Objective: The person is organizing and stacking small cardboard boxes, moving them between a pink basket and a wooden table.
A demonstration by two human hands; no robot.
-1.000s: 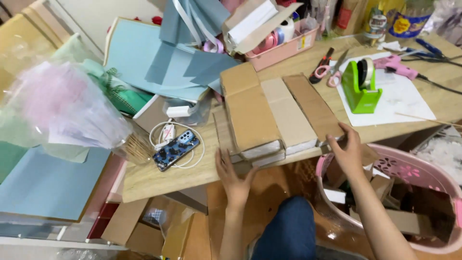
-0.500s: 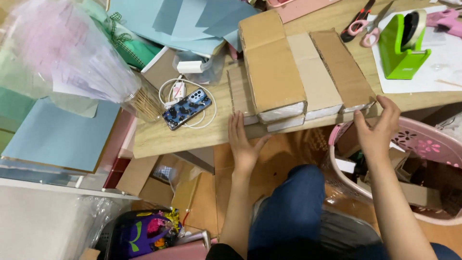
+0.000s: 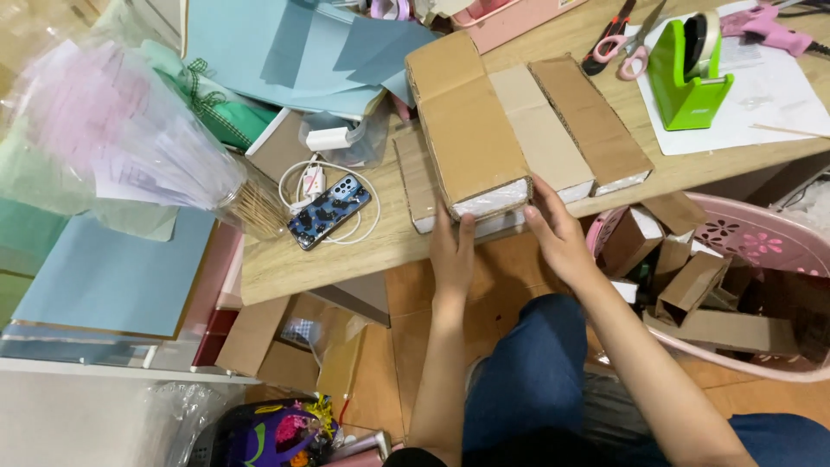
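Observation:
Several long brown cardboard boxes lie side by side at the front edge of a wooden table (image 3: 294, 268). The biggest box (image 3: 465, 125) rests on top of a flatter one (image 3: 421, 186). My left hand (image 3: 452, 251) presses against the near end of that stack, fingers up on the white end face. My right hand (image 3: 558, 232) touches the near end of the stack beside it, by the middle box (image 3: 543, 130). A third box (image 3: 592, 121) lies to the right. Neither hand grips anything.
A phone (image 3: 328, 210) with a white cable lies left of the boxes. A green tape dispenser (image 3: 692, 73), scissors (image 3: 635, 47) and a pink glue gun (image 3: 774, 19) sit at the back right. A pink basket (image 3: 761, 238) of small boxes stands right of my knee.
My right hand has come in from the right-hand box to the near end of the stack. My left hand has stayed at the stack's near end. The camera has tilted down.

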